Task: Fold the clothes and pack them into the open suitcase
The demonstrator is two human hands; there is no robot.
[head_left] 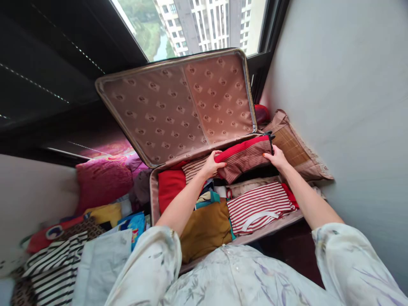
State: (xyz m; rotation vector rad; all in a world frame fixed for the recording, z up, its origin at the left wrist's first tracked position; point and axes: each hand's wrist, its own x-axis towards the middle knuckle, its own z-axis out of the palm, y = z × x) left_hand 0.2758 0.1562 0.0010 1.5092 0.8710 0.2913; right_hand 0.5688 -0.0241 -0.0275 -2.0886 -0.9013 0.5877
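Red-striped garment [245, 158] amid packed clothes [259, 206].

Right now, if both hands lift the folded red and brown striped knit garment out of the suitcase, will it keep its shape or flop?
The folded red and brown striped knit garment probably flops: its edges already sag around the left hand and right hand. It looks light, being thin soft cloth. Its ribbed fabric likely will not slip.

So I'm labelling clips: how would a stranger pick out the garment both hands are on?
Find the open suitcase under the window. At its far end, left hand and right hand press a folded garment. Unlike the white-striped top nearer the person, it is brownish, finely striped and red-edged.
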